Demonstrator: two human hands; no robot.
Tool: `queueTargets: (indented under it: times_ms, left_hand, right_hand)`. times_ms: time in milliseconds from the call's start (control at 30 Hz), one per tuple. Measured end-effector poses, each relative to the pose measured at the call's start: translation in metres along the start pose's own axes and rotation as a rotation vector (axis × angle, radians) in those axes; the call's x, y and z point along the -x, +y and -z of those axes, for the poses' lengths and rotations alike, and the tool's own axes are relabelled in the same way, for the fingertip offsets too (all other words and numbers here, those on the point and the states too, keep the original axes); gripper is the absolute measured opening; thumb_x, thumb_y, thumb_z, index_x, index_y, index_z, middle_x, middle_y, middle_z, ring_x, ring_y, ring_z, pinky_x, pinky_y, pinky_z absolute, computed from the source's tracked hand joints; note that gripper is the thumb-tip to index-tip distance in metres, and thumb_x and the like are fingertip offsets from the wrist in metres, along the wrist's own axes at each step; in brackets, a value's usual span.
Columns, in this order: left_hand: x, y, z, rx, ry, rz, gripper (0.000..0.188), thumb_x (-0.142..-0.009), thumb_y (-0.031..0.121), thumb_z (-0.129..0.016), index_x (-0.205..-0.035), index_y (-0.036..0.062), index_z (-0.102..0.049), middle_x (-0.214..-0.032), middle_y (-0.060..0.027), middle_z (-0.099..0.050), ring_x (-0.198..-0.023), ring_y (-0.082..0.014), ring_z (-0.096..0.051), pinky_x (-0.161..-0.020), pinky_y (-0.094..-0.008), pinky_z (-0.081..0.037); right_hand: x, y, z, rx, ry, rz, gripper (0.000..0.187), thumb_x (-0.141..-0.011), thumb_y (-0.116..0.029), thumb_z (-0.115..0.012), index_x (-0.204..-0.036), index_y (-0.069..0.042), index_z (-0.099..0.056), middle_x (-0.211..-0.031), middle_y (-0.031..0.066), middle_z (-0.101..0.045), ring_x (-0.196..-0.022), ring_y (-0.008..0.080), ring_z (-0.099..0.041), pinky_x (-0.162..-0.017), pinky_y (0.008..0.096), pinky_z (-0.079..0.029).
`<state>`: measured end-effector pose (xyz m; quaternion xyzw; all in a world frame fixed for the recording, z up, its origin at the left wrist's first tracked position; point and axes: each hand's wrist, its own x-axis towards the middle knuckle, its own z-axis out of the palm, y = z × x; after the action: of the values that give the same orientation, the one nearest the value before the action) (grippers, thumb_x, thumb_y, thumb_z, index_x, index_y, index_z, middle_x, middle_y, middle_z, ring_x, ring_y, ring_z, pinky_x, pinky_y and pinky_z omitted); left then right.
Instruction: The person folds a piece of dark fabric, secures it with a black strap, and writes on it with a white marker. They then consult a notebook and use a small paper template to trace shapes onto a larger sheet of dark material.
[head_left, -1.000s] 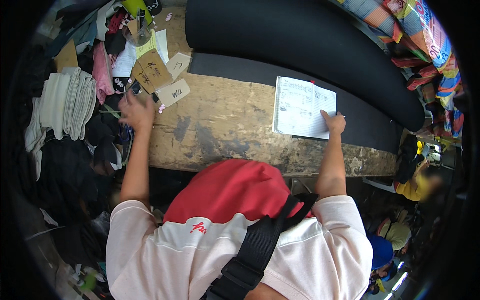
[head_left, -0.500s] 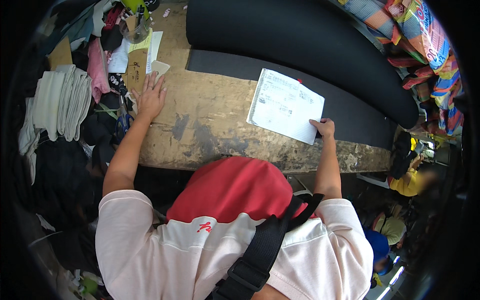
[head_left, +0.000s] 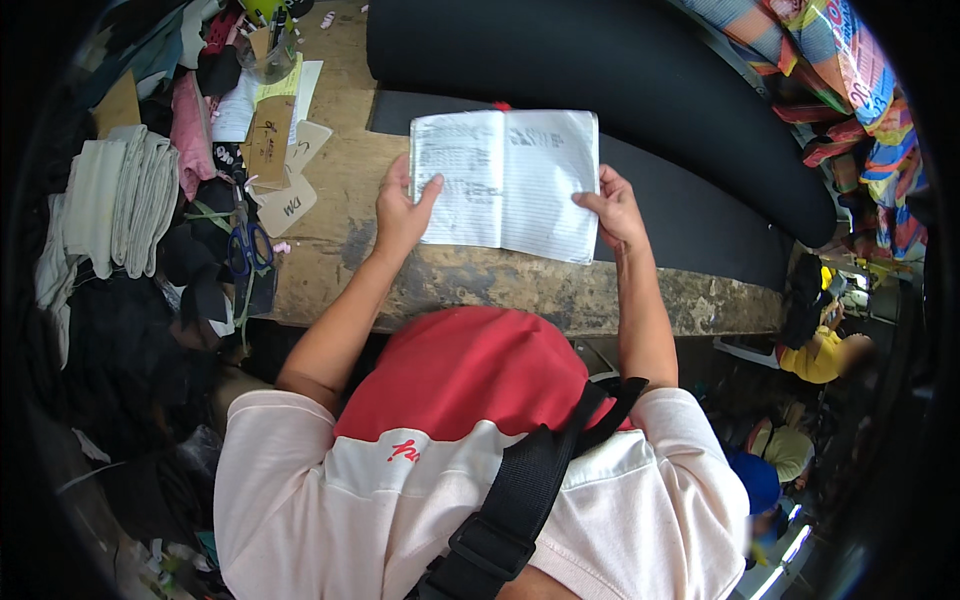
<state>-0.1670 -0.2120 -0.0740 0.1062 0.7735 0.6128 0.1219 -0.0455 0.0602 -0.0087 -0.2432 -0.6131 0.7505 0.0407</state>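
Note:
An open notebook with lined, handwritten pages is held up over the worn wooden table. My left hand grips its left edge, thumb on the page and fingers behind. At the opposite edge, my right hand pinches the right page the same way, its thumb lying on the paper. Both hands' other fingers are partly hidden by the notebook. Behind it, a dark fabric sheet spreads from a big black roll.
Cardboard pattern pieces, blue-handled scissors and a clear cup of pens are at the left. Folded pale cloth lies farther left. Colourful plaid bags stand at the far right. Other people sit beyond the table.
My left hand has left the cardboard pieces and taken the notebook's left edge. The notebook has moved left, turned straighter and now lies spread between both hands.

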Motion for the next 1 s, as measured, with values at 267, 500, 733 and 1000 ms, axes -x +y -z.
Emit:
queueTargets:
  times_ms: [267,500,733,1000]
  left_hand:
    - [-0.009,0.022,0.000,0.961,-0.362,0.451,0.075,-0.080,0.046,-0.067,-0.132,0.0008,-0.038,-0.120,-0.0154,-0.054,-0.111,-0.0249,-0.052,-0.095,-0.0406,-0.043]
    - [0.004,0.083,0.028,1.097,-0.399,0.203,0.040,-0.086,0.015,-0.062,-0.119,-0.0043,-0.051,-0.112,-0.0159,-0.060,-0.097,-0.0218,-0.062,-0.083,-0.0337,-0.052]
    - [0.036,0.130,0.040,0.925,-0.229,0.096,0.032,-0.089,0.015,-0.058,-0.114,-0.0059,-0.056,-0.106,-0.0154,-0.063,-0.090,-0.0179,-0.064,-0.077,-0.0297,-0.054]
    - [0.058,0.148,0.040,0.965,-0.140,0.024,0.036,-0.092,0.020,-0.055,-0.116,-0.0062,-0.054,-0.108,-0.0154,-0.062,-0.091,-0.0180,-0.064,-0.078,-0.0295,-0.054]
  right_hand:
    - [0.011,-0.086,-0.015,-0.234,-0.156,0.220,0.041,-0.068,0.008,-0.064,-0.108,0.001,-0.055,-0.096,0.0137,-0.065,-0.084,0.0182,-0.065,-0.078,0.0309,-0.054]
    - [0.025,-0.104,0.011,-0.198,-0.020,0.265,0.040,-0.071,0.008,-0.061,-0.109,0.005,-0.052,-0.096,0.0188,-0.064,-0.080,0.0199,-0.066,-0.075,0.0321,-0.056]
    - [0.029,-0.108,0.014,-0.202,-0.087,0.299,0.034,-0.071,0.007,-0.058,-0.105,0.005,-0.052,-0.095,0.0202,-0.063,-0.078,0.0206,-0.066,-0.073,0.0318,-0.056]
    - [0.032,-0.121,0.014,-0.203,-0.110,0.308,0.030,-0.072,0.007,-0.054,-0.102,0.007,-0.052,-0.092,0.0196,-0.062,-0.077,0.0192,-0.065,-0.073,0.0293,-0.055]
